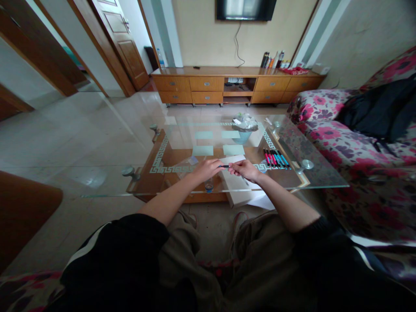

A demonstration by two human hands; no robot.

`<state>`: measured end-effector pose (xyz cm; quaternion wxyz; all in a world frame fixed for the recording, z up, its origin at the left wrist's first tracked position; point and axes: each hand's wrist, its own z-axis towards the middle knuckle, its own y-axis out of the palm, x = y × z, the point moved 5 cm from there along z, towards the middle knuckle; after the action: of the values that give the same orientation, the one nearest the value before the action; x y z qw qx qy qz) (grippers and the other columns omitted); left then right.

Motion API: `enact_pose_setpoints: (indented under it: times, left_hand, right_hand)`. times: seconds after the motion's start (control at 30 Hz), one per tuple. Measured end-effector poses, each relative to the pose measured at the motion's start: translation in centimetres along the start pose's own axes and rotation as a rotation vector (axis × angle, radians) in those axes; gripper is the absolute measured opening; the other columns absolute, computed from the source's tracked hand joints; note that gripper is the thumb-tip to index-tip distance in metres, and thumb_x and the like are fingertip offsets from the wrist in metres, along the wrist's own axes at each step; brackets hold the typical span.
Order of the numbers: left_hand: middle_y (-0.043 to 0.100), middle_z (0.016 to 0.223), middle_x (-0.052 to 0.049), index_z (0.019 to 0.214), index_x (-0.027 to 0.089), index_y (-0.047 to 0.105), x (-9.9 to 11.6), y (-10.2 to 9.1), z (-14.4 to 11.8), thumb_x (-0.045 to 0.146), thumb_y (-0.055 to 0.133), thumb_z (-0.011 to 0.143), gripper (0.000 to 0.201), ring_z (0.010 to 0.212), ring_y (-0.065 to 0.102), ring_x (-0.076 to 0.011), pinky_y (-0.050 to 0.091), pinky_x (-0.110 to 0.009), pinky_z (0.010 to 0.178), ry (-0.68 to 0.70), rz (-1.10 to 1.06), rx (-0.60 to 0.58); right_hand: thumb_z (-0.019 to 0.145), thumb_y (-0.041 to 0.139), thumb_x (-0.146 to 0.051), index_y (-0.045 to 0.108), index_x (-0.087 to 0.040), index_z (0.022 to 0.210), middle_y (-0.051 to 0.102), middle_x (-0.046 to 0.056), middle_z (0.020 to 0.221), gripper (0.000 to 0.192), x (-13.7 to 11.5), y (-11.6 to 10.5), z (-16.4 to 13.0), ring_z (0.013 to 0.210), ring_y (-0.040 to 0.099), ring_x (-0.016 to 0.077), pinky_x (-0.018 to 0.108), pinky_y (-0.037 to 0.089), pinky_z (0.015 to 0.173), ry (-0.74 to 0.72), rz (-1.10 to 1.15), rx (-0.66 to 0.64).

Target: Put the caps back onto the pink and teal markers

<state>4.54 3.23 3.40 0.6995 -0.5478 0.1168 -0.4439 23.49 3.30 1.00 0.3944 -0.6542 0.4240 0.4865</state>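
Left hand: the left hand (208, 168) is closed in a pinch on one end of a dark pen (224, 166), over the near edge of the glass table (107, 177).
Right hand: the right hand (244, 169) is closed on the other end of the same pen, so the two hands almost touch in the middle.
Pen: it lies level between both hands, just above the glass; whether the cap is on or off cannot be told.
Step in hand: it looks like the person is pulling the pen and its cap apart, or pushing them together.
Next move: it probably calls for a straight pull or push along the pen's line, with a firm pinch on both sides.
White sheet: a white paper (235, 175) lies directly under and beyond the hands.
Small bottle: a little bottle (209, 186) stands just below the left hand, on the lower shelf it seems.
Pen row: a row of coloured pens (275, 159) lies to the right of the right hand, well apart.
Basket: a light blue basket (243, 134) with crumpled paper stands farther beyond the hands.
Far side: a wooden cabinet (237, 84) stands at the wall.
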Motion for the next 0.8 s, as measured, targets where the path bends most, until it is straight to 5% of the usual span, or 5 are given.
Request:
enact_pose_setpoints:
  times: [0.37, 0.53, 0.8]
  left_hand:
    - [0.074, 0.106, -0.007, 0.113, 0.023, 0.074, -0.3, 0.3, -0.2, 0.040, 0.055, 0.102, 0.028, 0.098, 0.070, -0.0194, 0.053, -0.029, 0.088, -0.017, -0.002, -0.009]
    - [0.075, 0.106, -0.008, 0.114, 0.022, 0.074, -0.2, 0.1, -0.2, 0.041, 0.054, 0.102, 0.029, 0.098, 0.070, -0.0191, 0.053, -0.029, 0.088, -0.020, 0.014, 0.005]
    - [0.075, 0.103, -0.007, 0.112, 0.021, 0.074, -0.4, 0.4, -0.2, 0.041, 0.055, 0.102, 0.029, 0.095, 0.071, -0.0182, 0.054, -0.027, 0.085, 0.036, 0.047, 0.026]
  right_hand:
    - [0.066, 0.087, -0.048, 0.073, -0.015, 0.092, 0.066, 0.001, 0.071, 0.044, -0.7, -0.2, -0.3, 0.059, 0.051, 0.0103, 0.023, 0.037, 0.051, -0.079, -0.052, 0.049]
    - [0.085, 0.069, -0.061, 0.064, -0.016, 0.073, 0.061, 0.002, 0.063, 0.046, 0.0, -0.1, 0.1, 0.054, 0.051, 0.0101, 0.022, 0.036, 0.047, 0.010, -0.043, 0.018]
    - [0.083, 0.071, -0.048, 0.067, -0.015, 0.077, 0.062, 0.002, 0.070, 0.034, 0.1, -0.3, 0.0, 0.056, 0.049, 0.0080, 0.020, 0.033, 0.046, 0.004, -0.043, 0.009]
